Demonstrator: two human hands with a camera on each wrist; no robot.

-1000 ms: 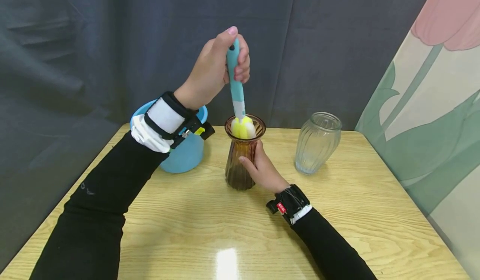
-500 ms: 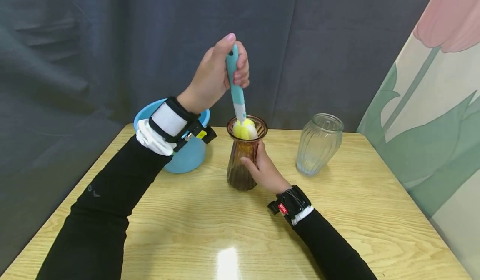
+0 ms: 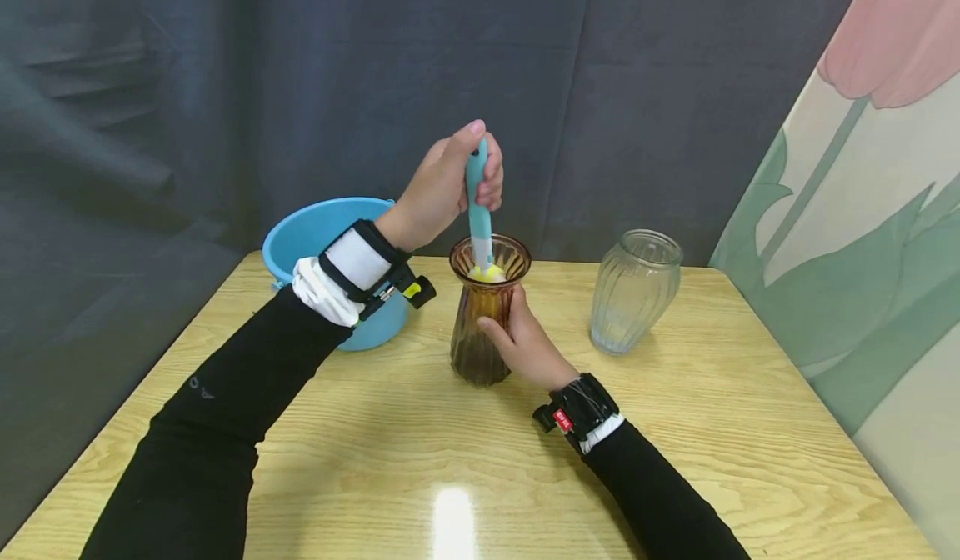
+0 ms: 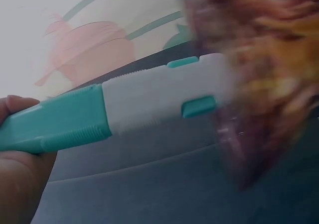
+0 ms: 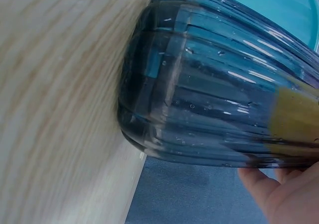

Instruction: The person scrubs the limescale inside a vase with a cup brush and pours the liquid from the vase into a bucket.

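Observation:
An amber ribbed glass vase (image 3: 482, 327) stands upright on the wooden table (image 3: 675, 427). My right hand (image 3: 525, 345) grips its lower body from the right; the right wrist view shows the vase wall (image 5: 214, 94) close up with a fingertip at the bottom right. My left hand (image 3: 450, 183) holds the teal handle of a bottle brush (image 3: 477, 202) above the vase mouth. The brush's yellow sponge head (image 3: 486, 273) sits down inside the neck. In the left wrist view the teal and white brush handle (image 4: 124, 112) runs into the blurred vase rim (image 4: 259, 74).
A blue plastic bucket (image 3: 322, 247) stands behind my left wrist at the table's back left. A clear ribbed glass vase (image 3: 633, 289) stands to the right of the amber one. A dark curtain hangs behind; a flower-patterned panel borders the right.
My left hand has come down, pushing the brush deeper, so the yellow sponge has sunk from the rim into the vase neck. The right hand has kept its grip on the vase.

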